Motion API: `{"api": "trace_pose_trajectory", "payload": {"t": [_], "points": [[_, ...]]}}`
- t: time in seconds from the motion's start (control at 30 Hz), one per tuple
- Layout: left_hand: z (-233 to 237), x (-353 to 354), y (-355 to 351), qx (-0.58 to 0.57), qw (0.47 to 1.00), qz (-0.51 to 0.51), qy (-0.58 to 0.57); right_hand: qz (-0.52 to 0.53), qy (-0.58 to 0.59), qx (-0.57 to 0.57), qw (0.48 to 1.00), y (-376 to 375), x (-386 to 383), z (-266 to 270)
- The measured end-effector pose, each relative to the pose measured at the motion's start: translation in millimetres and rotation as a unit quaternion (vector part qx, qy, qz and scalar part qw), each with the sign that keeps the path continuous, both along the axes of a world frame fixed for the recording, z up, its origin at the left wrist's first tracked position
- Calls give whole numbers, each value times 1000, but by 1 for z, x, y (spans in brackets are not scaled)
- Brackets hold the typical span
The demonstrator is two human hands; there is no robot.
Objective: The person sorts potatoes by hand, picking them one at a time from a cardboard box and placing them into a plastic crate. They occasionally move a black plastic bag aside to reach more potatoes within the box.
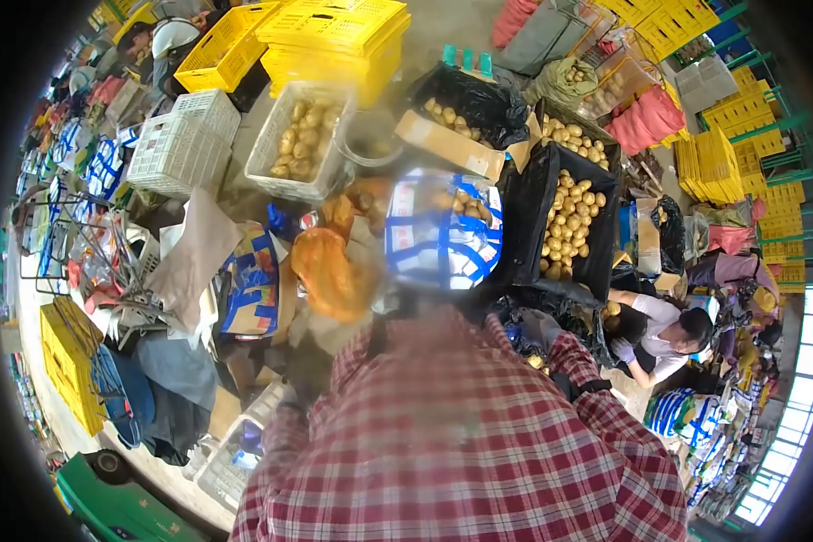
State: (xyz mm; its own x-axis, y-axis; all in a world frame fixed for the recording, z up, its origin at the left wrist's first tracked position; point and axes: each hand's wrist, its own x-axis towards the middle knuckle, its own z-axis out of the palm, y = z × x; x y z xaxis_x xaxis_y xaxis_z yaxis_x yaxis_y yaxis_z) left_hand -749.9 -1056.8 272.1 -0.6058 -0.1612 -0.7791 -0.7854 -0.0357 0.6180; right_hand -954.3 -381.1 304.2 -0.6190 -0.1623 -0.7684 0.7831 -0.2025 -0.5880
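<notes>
My right hand [540, 329], in a grey glove, reaches into a black plastic liner [580, 314] at my right side. A few potatoes [537, 361] show just below it; its fingers are not clear. On my left, the plaid sleeve [286, 429] ends beside a white plastic crate [244, 443], and the left hand is too blurred and covered to make out. In front of me stands a round container wrapped in blue and white bags [443, 244], with potatoes at its top. An orange mesh bag [327, 271] lies to its left.
Potatoes fill a black-lined crate [610, 194] and a white crate [255, 172]. A cardboard box [447, 149] with black plastic stands ahead. Yellow crates [334, 45] are stacked at the back. A co-worker [664, 330] sits close on the right, holding a potato.
</notes>
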Motion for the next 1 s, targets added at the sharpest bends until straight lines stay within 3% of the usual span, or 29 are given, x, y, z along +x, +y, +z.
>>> {"api": "trace_pose_trajectory", "payload": {"t": [0.03, 0.1, 0.2, 0.3, 0.37, 0.47, 0.53, 0.7, 0.87, 1.0], "points": [[2, -36, -6, 9, 1000, 3, 16, 4, 10, -101, 995, 33, 5, -27], [13, -112, -14, 48, 995, 71, 42, 9, -20, 42, 999, 38, 8, 13], [47, -218, -17, 92, 979, 158, 92, 60, -95, 253, 961, 31, 7, 72], [66, -283, -20, 78, 985, 63, 139, 93, -120, 316, 936, 45, 19, 91], [56, -297, -18, 100, 977, 74, 170, 110, -126, 335, 927, 41, 19, 106], [29, -294, -18, 30, 998, 39, 46, 137, -129, 351, 917, 40, 13, 111], [-3, -271, -18, -11, 1000, -19, -16, 156, -119, 358, 913, 40, 0, 107], [-54, -202, -21, -65, 993, -87, -36, 223, -50, 373, 899, 51, -47, 84], [-71, -209, -32, -276, 948, -121, 107, 284, 93, 378, 876, 72, -117, 38], [-79, -275, -28, -443, 836, -152, 286, 121, -86, 350, 925, 54, -231, 65]]}}
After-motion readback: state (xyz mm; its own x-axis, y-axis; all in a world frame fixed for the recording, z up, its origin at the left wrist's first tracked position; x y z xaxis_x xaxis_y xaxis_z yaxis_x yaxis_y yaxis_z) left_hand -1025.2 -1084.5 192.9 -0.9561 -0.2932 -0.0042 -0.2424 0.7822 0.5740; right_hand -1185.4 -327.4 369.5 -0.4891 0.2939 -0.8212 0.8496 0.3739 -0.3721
